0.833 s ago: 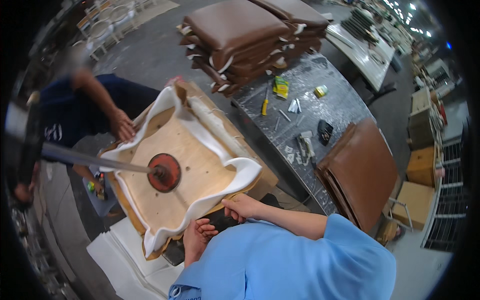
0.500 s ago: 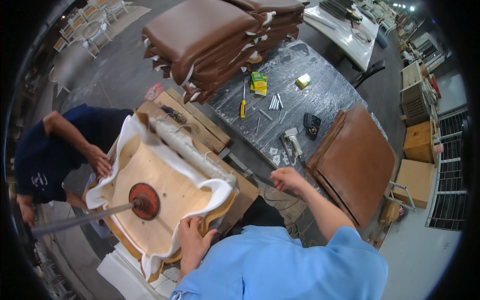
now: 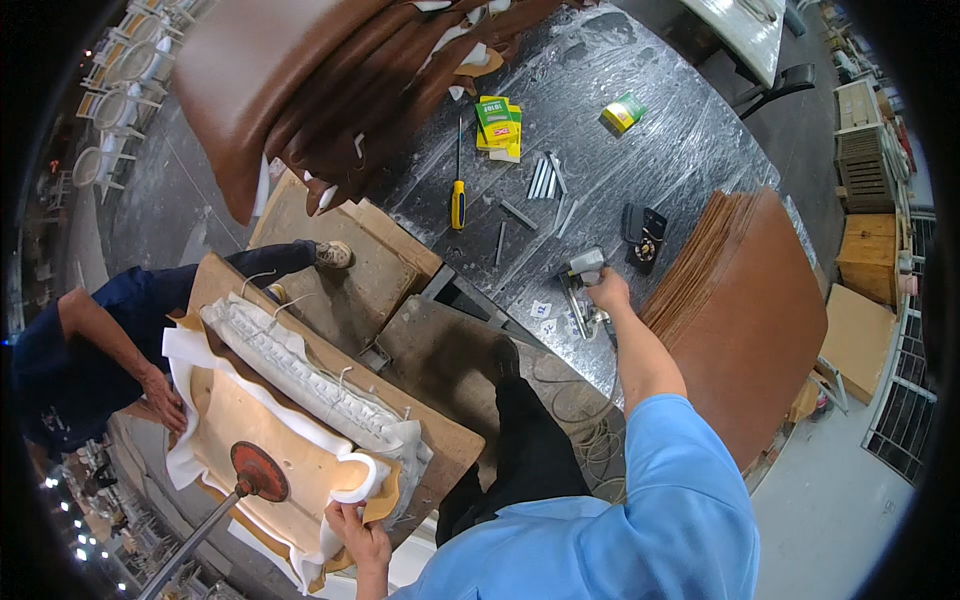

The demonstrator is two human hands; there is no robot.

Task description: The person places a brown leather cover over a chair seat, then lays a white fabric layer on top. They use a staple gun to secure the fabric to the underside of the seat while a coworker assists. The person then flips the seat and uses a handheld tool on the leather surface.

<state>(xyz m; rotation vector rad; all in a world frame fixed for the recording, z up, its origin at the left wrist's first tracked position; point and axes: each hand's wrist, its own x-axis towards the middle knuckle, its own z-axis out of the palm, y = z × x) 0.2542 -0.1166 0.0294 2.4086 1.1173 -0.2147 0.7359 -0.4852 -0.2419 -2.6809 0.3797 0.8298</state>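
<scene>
My left hand [image 3: 362, 540] pinches the edge of the white padding [image 3: 352, 480] at the near right corner of a wooden seat panel [image 3: 225, 405]. Tan-backed cover material [image 3: 384, 494] sticks out from under the padding there. A round red press pad [image 3: 262, 472] on a metal rod bears on the panel's middle. At the near edge of the plastic-wrapped table, my right hand [image 3: 608, 292] is closed around the handle of a silver staple gun [image 3: 586, 262], which still lies on the table. The fingertips are partly hidden.
A co-worker's hand [image 3: 165, 398] rests at the panel's far left edge. Brown leather covers [image 3: 290, 90] are piled at the table's [image 3: 660, 160] back left, flat brown sheets [image 3: 745, 310] at its right. Staple strips [image 3: 543, 178], small boxes [image 3: 497, 122] and a screwdriver [image 3: 458, 200] lie between.
My right hand has moved forward from in front of the table and taken hold of the staple gun. The view has swung right; my left hand stays at the padding's corner.
</scene>
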